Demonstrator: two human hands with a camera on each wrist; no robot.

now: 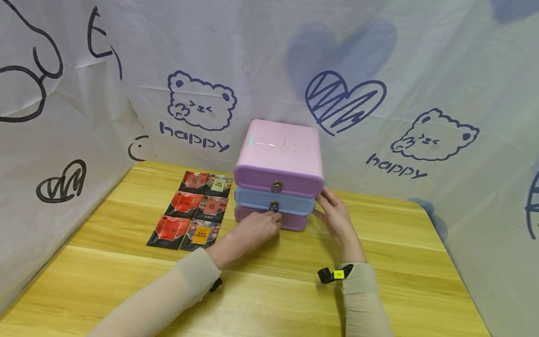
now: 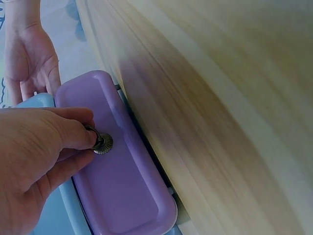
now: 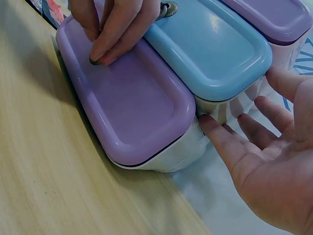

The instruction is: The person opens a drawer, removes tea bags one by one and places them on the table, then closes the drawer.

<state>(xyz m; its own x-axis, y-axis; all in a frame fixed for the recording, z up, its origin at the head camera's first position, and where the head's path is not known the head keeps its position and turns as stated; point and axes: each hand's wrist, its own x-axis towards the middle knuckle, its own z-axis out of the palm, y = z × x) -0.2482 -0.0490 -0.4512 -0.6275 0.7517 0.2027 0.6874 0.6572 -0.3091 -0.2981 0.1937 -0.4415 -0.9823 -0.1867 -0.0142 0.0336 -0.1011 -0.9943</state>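
Observation:
A small chest of drawers (image 1: 286,147) with a pink top stands against the back cloth. Its fronts are purple, blue and purple from top to bottom, with brass ring pulls. My left hand (image 1: 258,229) pinches the ring pull (image 2: 103,143) of the bottom purple drawer (image 2: 122,196); that drawer looks closed. On the chest's right side, my right hand (image 1: 337,223) touches the wall beside the blue middle drawer (image 3: 215,54), its fingers spread and loosely bent. Above them is the top purple drawer (image 1: 257,180), its ring pull hanging free.
Several flat snack pouches (image 1: 185,210), black with red, pink, yellow and orange labels, lie in two columns left of the chest. The wooden table (image 1: 404,262) extends to the right and front. A printed white cloth (image 1: 261,61) hangs behind and at both sides.

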